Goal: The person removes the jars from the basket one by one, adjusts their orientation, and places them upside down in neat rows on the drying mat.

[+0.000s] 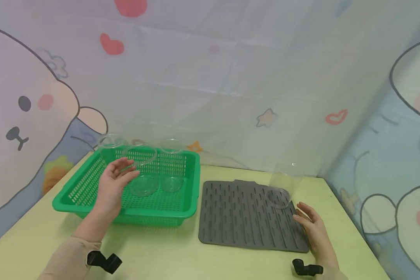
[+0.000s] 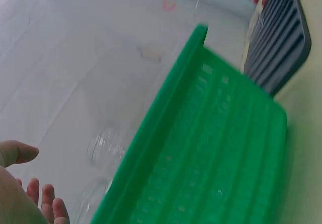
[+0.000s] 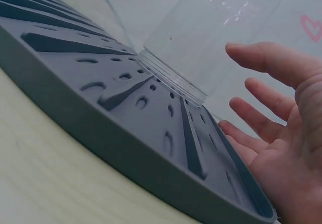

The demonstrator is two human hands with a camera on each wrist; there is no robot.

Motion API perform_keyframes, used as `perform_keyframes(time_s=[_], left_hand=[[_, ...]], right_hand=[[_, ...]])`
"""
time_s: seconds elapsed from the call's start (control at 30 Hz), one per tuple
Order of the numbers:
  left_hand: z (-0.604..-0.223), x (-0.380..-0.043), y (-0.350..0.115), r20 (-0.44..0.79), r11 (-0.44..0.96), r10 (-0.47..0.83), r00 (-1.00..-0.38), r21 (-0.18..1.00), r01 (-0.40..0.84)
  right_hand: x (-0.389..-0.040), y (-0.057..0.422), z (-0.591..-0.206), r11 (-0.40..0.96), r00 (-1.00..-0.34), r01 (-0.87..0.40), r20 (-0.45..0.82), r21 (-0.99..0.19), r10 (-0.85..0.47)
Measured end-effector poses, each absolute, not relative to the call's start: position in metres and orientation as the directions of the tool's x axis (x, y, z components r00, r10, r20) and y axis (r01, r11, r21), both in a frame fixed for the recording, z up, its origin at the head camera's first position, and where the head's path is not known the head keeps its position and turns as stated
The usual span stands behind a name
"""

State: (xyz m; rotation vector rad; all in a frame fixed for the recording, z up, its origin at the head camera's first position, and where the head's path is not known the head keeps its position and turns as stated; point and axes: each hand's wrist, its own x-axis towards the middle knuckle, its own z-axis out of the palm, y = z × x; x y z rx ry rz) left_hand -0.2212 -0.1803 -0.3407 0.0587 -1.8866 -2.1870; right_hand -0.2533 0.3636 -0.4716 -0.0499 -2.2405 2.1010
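Observation:
Over the left side of a green basket is my left hand, its fingers loosely bent with nothing held. Beside its fingertips in the head view stands a clear jar, one of three in the basket. Another clear jar is to its right, and the third jar is at the back left. My right hand is at the right edge of a grey drying mat, thumb and fingers apart. A clear jar stands mouth down on the mat, a small gap from the right fingers.
The basket and the mat lie side by side on a pale yellow table. A printed cloth hangs close behind them and along both sides. The basket's raised rim stands between the left forearm and the jars.

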Motion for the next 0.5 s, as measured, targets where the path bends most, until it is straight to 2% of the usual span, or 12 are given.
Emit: perform_keyframes(time_s=[0.13, 0.27, 0.5], left_hand=[[-0.342, -0.225, -0.216, 0.115, -0.179, -0.328, -0.938, 0.967, 0.181], [-0.346, -0.229, -0.242, 0.085, -0.183, -0.361, -0.929, 0.97, 0.16], [-0.348, -0.243, -0.263, -0.05, -0.093, -0.38, -0.924, 0.996, -0.016]], right_hand=[[-0.255, 0.364, -0.47, 0.088, -0.997, -0.028, 0.034, -0.996, 0.069], [-0.254, 0.363, -0.47, 0.096, -0.997, 0.006, 0.001, -0.995, 0.077], [-0.254, 0.362, -0.469, 0.111, -0.997, -0.002, 0.01, -0.994, 0.076]])
